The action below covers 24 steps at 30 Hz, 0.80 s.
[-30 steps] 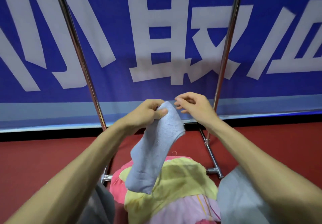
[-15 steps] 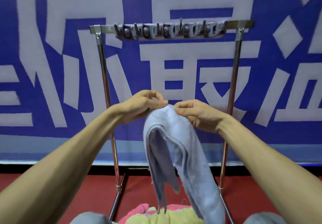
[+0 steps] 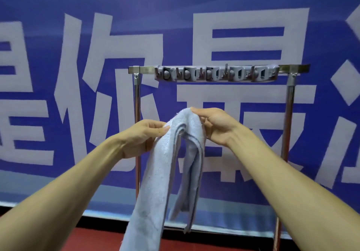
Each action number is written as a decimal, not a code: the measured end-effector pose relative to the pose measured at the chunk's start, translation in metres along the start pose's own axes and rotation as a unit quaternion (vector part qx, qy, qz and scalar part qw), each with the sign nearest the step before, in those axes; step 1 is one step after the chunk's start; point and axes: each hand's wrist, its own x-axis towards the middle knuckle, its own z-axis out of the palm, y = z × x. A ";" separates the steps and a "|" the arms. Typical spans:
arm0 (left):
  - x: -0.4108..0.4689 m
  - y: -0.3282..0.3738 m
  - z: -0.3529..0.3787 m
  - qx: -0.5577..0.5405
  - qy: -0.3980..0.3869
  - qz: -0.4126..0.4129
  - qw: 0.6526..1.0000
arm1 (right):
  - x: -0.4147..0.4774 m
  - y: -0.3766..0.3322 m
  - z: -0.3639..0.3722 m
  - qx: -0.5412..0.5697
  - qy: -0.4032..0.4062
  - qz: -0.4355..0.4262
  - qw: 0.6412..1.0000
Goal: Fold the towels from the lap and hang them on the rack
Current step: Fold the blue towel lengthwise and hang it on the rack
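A light blue towel [image 3: 165, 172] hangs doubled over in front of me, its folded top held up between both hands. My left hand [image 3: 142, 137] pinches the fold's left side. My right hand [image 3: 216, 126] grips the top right of the fold, slightly higher. The towel's two halves drop down out of the frame's bottom. Behind and above stands the metal rack [image 3: 288, 71], with a grey strip of hooks [image 3: 216, 74] along its top bar. The towel is well below that bar and apart from it.
A blue banner with large white characters [image 3: 78, 94] fills the background behind the rack. The rack's chrome uprights [image 3: 137, 104] stand left and right of my hands. Red floor [image 3: 87, 237] shows at the bottom. My lap is out of view.
My view has tilted up, so the lap and its coloured towels dropped out of sight and the rack's top bar came in. Both hands raised the folded blue towel.
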 end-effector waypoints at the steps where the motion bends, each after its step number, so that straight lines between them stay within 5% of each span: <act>1: 0.003 0.003 -0.008 0.008 0.016 0.007 1.000 | 0.010 -0.002 0.005 0.002 -0.003 0.001 1.000; 10: 0.053 0.042 -0.077 0.000 0.129 0.096 0.987 | 0.103 -0.036 0.039 0.015 -0.044 -0.046 0.998; 16: 0.099 0.075 -0.117 0.044 0.208 0.165 0.963 | 0.173 -0.084 0.057 -0.112 0.091 -0.147 0.979; 19: 0.119 0.088 -0.133 0.086 0.252 0.186 0.946 | 0.199 -0.101 0.059 -0.269 0.168 -0.222 0.922; 24: 0.147 0.093 -0.148 0.102 0.322 0.179 0.924 | 0.211 -0.105 0.068 -0.565 0.252 -0.289 0.730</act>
